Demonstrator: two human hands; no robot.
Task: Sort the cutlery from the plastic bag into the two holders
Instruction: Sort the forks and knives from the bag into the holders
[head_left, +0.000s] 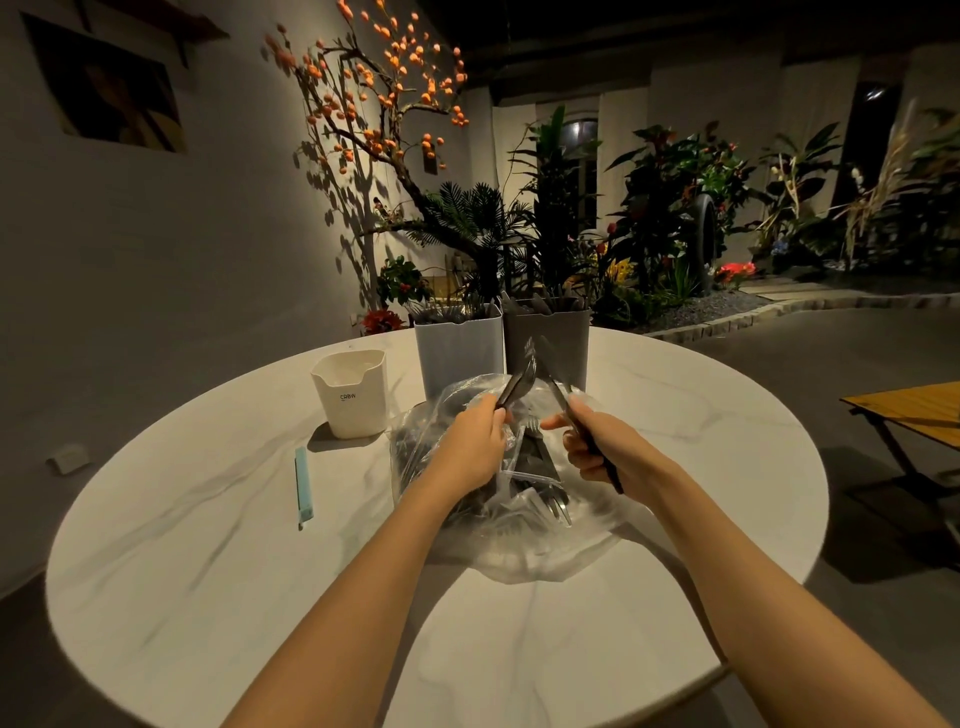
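1. Table (208, 519) first: round, marble-look, holding everything within arm's reach.
2. Plastic bag (519, 545) sits open in the middle, cutlery heaped inside for easy picking.
3. White holder (457, 353) and grey holder (558, 338) stand just behind it, both already stocked.
4. Left hand (467, 441) has fingers wrapped round a dark fork (519, 382); right hand (597, 447) is clamped on a dark knife (556, 387), probably one per holder.

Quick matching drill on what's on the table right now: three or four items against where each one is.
Items:
1. white cup
2. blue stick
3. dark holder
4. plastic bag

Places:
A. under both hands
B. flat on the table, far left
C. right of the pale holder
D. left of the pale holder

Pairs: 1-D, 2-B, 3-C, 4-A
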